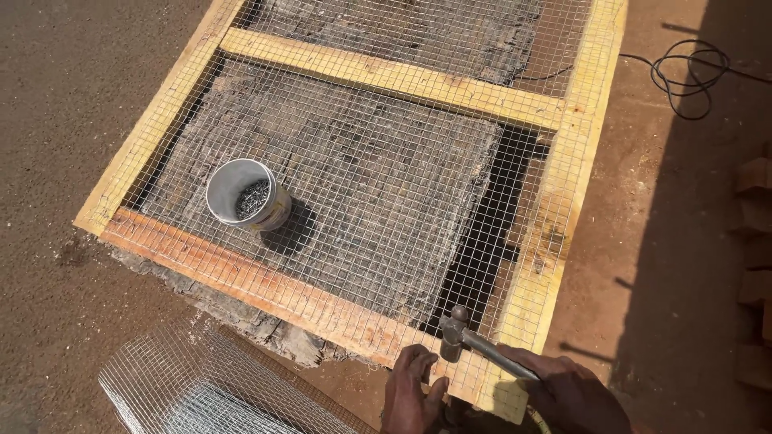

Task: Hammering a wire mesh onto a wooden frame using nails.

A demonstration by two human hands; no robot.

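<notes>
A wooden frame [555,201] covered with wire mesh [362,161] lies over a rough grey slab on the ground. My right hand [575,394] grips the handle of a metal hammer [460,329], whose head rests over the frame's near corner rail. My left hand [412,394] presses on the near rail just left of the hammer head, fingers pinched together as if holding something small; what it holds is too small to see. A white bucket [245,194] holding several nails stands on the mesh at the left.
A roll of spare wire mesh [201,386] lies at the bottom left. A black cable [687,76] coils on the dirt at the upper right. Reddish bricks [756,241] are stacked along the right edge. Bare earth surrounds the frame.
</notes>
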